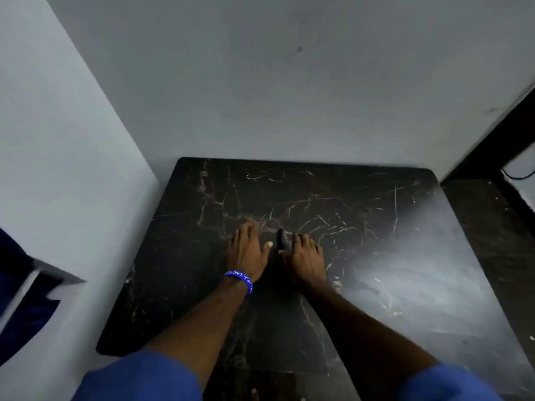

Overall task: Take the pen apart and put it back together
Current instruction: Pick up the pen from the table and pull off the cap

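Note:
A dark pen [280, 240] lies on the black marble tabletop [362, 227], pointing away from me, between my two hands. My left hand [247, 250] rests flat on the table just left of the pen, fingers spread, thumb tip close to it. My right hand [304, 256] lies flat just right of the pen, its thumb beside the pen's near end. Neither hand grips the pen. A blue wristband [239, 280] circles my left wrist.
White walls [260, 82] stand close behind and to the left of the table. A dark ledge [498, 227] with a white object and a cable [519, 169] lies to the right. Something blue [17, 299] hangs at the far left.

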